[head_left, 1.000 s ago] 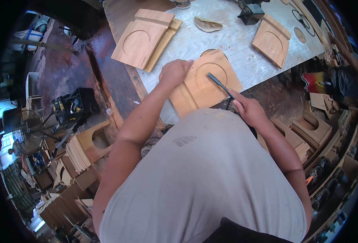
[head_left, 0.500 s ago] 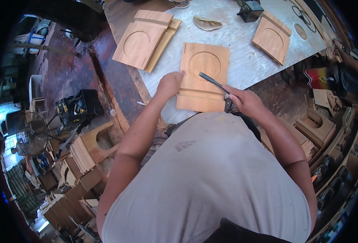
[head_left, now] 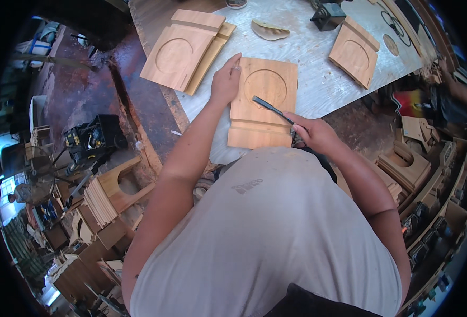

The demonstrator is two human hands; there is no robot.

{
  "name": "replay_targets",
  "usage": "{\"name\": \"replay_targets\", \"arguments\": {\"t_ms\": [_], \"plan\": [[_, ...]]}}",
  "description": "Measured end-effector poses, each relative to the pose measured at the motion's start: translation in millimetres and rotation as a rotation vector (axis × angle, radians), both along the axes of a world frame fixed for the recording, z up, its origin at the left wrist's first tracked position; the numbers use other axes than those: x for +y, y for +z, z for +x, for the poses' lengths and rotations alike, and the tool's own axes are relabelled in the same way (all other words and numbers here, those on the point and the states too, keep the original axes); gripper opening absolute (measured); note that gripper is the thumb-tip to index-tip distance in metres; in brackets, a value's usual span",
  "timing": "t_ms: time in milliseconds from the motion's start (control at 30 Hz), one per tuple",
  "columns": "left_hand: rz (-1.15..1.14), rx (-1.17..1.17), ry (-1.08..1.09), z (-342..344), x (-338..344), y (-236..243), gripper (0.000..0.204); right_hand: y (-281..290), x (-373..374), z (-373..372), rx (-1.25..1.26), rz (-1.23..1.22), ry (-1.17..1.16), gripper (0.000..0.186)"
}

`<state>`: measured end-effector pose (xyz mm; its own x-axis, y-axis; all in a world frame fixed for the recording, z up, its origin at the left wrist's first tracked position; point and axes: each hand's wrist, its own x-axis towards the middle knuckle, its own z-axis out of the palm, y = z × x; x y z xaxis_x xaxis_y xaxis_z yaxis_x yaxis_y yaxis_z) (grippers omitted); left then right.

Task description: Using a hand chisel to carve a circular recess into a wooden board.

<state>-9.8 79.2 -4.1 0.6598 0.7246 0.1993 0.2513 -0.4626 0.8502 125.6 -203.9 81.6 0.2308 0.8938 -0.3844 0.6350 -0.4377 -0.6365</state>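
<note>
Before me on the sheet-covered table lies a flat wooden board [head_left: 275, 113] with a shallow round recess and a groove across its near end. My left hand [head_left: 226, 83] grips the board's left edge by the far corner; its fingertips are partly hidden. A chisel [head_left: 273, 108] is in my right hand [head_left: 316, 132], closed around its near end. Its flat dark tip rests at the lower rim of the recess, beside a few small shavings.
Similar boards [head_left: 175, 53] are stacked at the far left, and another recessed piece [head_left: 354, 53] lies right. A curved wood offcut [head_left: 270, 30] and a dark metal block [head_left: 328, 17] sit farther back. Cut wooden parts [head_left: 406, 164] are piled below on the right.
My left hand has slid up the board's left edge toward its far corner. The chisel tip has shifted slightly left and nearer the lower rim of the recess.
</note>
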Motion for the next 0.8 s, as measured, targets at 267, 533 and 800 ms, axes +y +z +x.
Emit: {"name": "replay_targets", "arguments": {"t_ms": [267,533,800], "plan": [[-0.083,0.13,0.02,1,-3,18,0.044,9,0,-11,-0.052,-0.004,-0.042,0.042],[-0.079,0.141,0.025,3,-2,15,0.042,1,1,-15,-0.009,0.009,-0.085,0.043],[-0.091,0.149,0.041,2,-3,17,0.04,0,11,-19,-0.017,0.018,-0.077,0.043]]}}
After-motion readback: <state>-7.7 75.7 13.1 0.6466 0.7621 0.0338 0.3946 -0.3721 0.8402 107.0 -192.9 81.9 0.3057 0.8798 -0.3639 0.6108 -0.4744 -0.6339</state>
